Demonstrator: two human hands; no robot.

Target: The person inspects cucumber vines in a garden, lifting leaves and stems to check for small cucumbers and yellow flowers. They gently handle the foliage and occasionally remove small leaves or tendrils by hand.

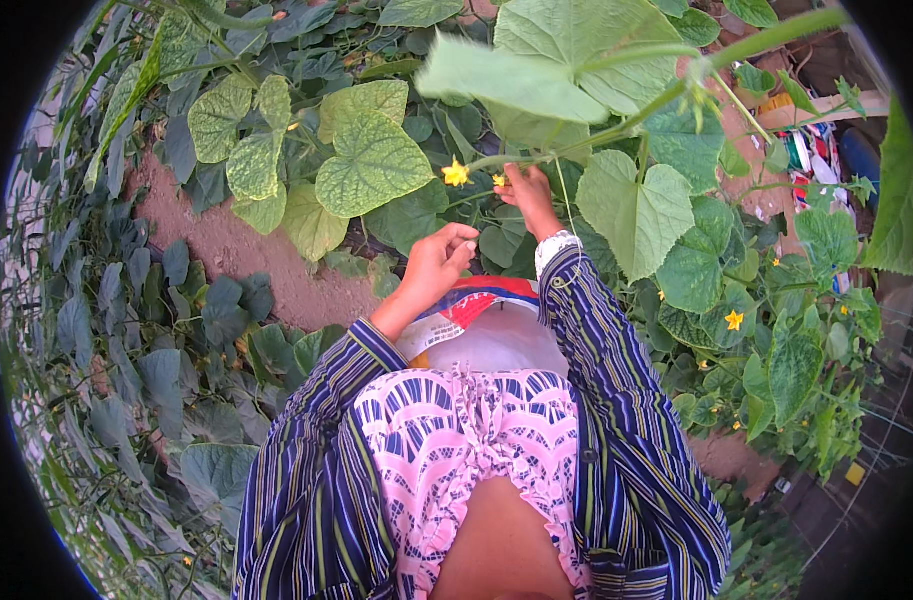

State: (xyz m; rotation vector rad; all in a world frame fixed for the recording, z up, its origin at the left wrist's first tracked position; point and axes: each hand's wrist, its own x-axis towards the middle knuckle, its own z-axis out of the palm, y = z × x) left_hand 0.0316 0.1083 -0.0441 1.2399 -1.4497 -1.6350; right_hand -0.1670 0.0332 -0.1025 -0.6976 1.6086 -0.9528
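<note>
My right hand is raised among the cucumber leaves, its fingers at a small yellow flower just under a thick green vine stem. Whether the fingers grip the flower or the stem by it cannot be told. Lower and to the left, my left hand is held with curled fingers and the thumb near the index finger; nothing plainly shows in it. Another yellow flower lies to the left of my right hand. A pale string hangs from the stem past my right wrist. A printed plastic sack is at my waist.
Broad cucumber leaves surround both hands, and a large leaf hangs right of my right wrist. Bare soil shows at the left. Dense plants line both sides. Colourful packaging and a wooden bar are at the upper right.
</note>
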